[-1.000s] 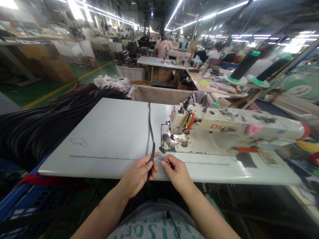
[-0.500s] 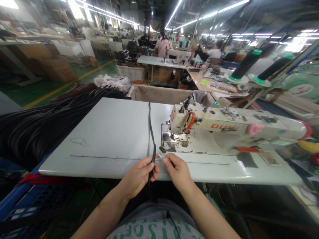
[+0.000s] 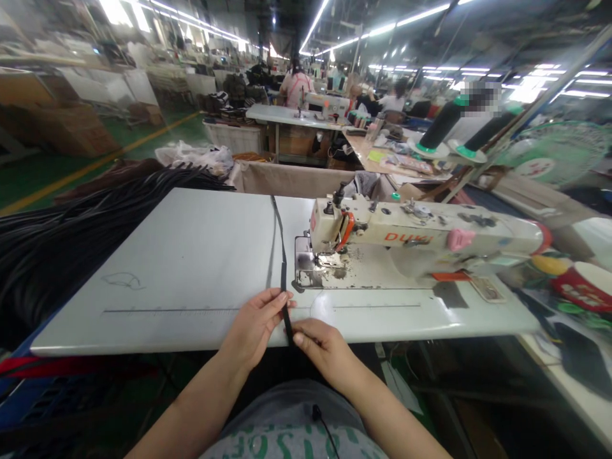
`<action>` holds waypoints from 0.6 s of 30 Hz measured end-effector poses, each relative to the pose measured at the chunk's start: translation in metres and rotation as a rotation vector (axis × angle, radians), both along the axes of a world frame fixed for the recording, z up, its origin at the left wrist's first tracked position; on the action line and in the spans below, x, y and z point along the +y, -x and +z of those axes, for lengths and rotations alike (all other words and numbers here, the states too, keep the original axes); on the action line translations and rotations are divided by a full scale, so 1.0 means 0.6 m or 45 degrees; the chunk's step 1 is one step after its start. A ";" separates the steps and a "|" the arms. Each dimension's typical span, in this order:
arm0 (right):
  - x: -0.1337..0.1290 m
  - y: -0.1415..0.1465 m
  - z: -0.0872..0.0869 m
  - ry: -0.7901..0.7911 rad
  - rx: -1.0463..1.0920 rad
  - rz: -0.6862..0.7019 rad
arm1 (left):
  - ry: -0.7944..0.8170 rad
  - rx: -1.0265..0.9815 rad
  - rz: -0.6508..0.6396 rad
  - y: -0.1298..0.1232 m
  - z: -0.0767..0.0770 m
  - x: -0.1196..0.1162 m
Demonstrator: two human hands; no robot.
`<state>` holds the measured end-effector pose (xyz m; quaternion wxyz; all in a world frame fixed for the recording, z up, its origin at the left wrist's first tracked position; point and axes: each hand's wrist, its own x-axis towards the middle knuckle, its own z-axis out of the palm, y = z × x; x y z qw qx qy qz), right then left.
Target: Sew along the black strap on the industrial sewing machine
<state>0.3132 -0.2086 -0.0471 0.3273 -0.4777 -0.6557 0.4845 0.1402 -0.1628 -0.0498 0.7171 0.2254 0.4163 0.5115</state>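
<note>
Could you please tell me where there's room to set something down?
The widest bare patch lies behind the ruler, between the pile of straps and the held strap, save a looped mark. A narrow strip lies in front of the ruler, left of the left hand. The sewing machine crowds the right side.

Green floor (image 3: 23, 182) crossed by a yellow line (image 3: 119, 152), dark ceiling with long strip lights (image 3: 314, 25), bright patches (image 3: 116, 11) upper left, possibly windows, cardboard boxes (image 3: 86, 131), farther white surface (image 3: 268, 115)
</note>
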 end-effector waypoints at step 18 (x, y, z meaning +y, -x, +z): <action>-0.021 -0.054 0.028 -0.158 -0.162 -0.331 | -1.440 2.119 -0.696 0.010 -0.083 0.051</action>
